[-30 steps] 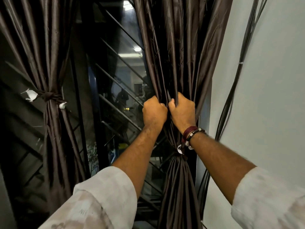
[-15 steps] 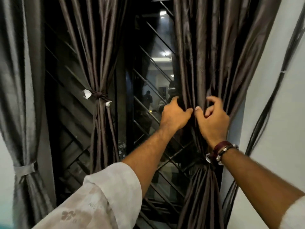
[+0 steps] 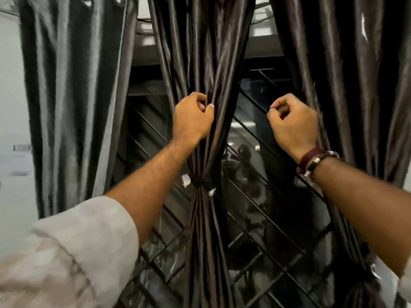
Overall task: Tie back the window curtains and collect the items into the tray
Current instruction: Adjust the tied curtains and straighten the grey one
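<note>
Three curtains hang in front of a dark window. The middle dark brown curtain (image 3: 200,63) is gathered and bound by a tie-back knot (image 3: 199,182) with white tags. My left hand (image 3: 192,117) grips a fold of this curtain a little above the knot. My right hand (image 3: 291,123) hovers in front of the glass, beside the inner edge of the right dark brown curtain (image 3: 344,74); its fingers are curled and nothing shows inside them. A white tag (image 3: 373,270) shows low on the right curtain, partly behind my forearm. No tray is in view.
A grey curtain (image 3: 73,96) hangs loose at the left, next to a pale wall (image 3: 11,107). Behind the curtains the window glass carries a diagonal metal grille (image 3: 255,218) with reflections in it. My sleeves fill the lower corners.
Both hands have let go of the right curtain. The view has swung left and closer, my left hand has taken hold of the tied middle curtain, and my hands are now apart.
</note>
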